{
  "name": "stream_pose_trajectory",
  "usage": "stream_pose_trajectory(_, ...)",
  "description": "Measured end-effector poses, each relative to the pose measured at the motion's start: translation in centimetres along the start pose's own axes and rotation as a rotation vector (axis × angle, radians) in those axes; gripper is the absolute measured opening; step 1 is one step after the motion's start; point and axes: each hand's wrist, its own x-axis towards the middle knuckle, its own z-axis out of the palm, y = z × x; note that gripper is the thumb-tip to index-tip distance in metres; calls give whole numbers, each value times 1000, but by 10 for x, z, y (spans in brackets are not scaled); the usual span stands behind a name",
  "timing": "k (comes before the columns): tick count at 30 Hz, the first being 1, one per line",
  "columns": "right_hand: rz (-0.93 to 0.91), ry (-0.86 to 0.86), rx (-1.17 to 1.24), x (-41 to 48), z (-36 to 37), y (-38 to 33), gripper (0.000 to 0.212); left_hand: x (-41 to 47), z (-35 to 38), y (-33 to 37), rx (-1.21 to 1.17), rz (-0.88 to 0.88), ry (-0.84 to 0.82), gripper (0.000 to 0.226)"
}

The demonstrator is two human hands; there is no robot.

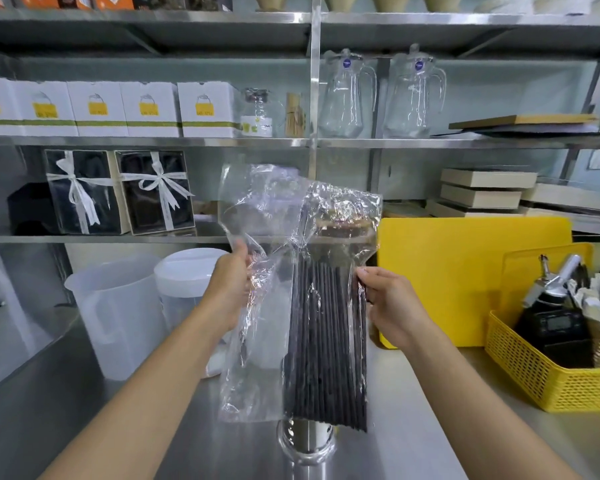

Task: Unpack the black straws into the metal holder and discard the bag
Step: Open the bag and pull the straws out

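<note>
A clear plastic bag (pixel 257 358) hangs upright in the air in front of me, crinkled at the top. A bundle of black straws (pixel 326 341) fills its right side, their lower ends near the bag's bottom. My left hand (pixel 227 289) pinches the bag's left edge. My right hand (pixel 392 303) grips the right edge beside the straws. Directly below the bag stands the round metal holder (pixel 305 445) on the steel counter, its rim partly hidden by the bag.
Two translucent plastic jugs (pixel 118 317) stand at the left on the counter (pixel 84 410). A yellow cutting board (pixel 465 271) leans at the right behind a yellow mesh basket (pixel 534 375) of tools. Steel shelves (pixel 153 142) with boxes and glass pitchers rise behind.
</note>
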Motion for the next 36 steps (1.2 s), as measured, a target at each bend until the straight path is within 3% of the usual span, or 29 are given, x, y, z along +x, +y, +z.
stream_pose_trajectory(2,90,17,33,4,-7,8,16,-5,2,1,75,-53,-128,64)
stream_pose_trajectory(5,197,60,-31,5,-12,17,14,-11,6,0,218,-101,-292,31)
stream_pose_trajectory(7,215,118,-156,6,-13,21,12,-12,10,0,180,-172,-321,9)
stream_pose_trajectory(9,146,202,-375,6,-10,22,6,-11,13,1,45,-227,-347,10)
stream_pose_trajectory(12,-40,286,-542,-3,2,12,30,-10,19,5,-89,-269,-357,21)
stream_pose_trajectory(15,-29,-9,-362,-21,17,-17,30,-7,26,9,-202,-262,-259,7)
stream_pose_trajectory(18,-21,-335,-513,-35,27,-40,59,-9,37,13,-229,-220,-148,8)
stream_pose_trajectory(20,-84,-350,-763,-39,35,-45,75,-13,44,16,-266,-205,-133,6)
stream_pose_trajectory(22,-214,-168,-1046,-35,41,-42,62,-19,49,19,-281,-194,-178,5)
stream_pose_trajectory(24,-337,8,-1199,-31,43,-37,35,-22,50,20,-259,-170,-221,16)
stream_pose_trajectory(27,-403,49,-1089,-27,37,-34,20,-28,47,24,-201,-81,-305,29)
stream_pose_trajectory(29,-362,-3,-897,-27,30,-40,30,-32,39,28,-98,49,-423,40)
stream_pose_trajectory(31,-323,-55,-743,-26,20,-46,35,-33,27,29,17,205,-476,66)
stream_pose_trajectory(33,-308,-110,-614,-26,9,-51,30,-26,19,25,287,410,-348,95)
stream_pose_trajectory(36,-272,-170,-515,-23,-7,-55,32,-21,12,25,697,750,12,122)
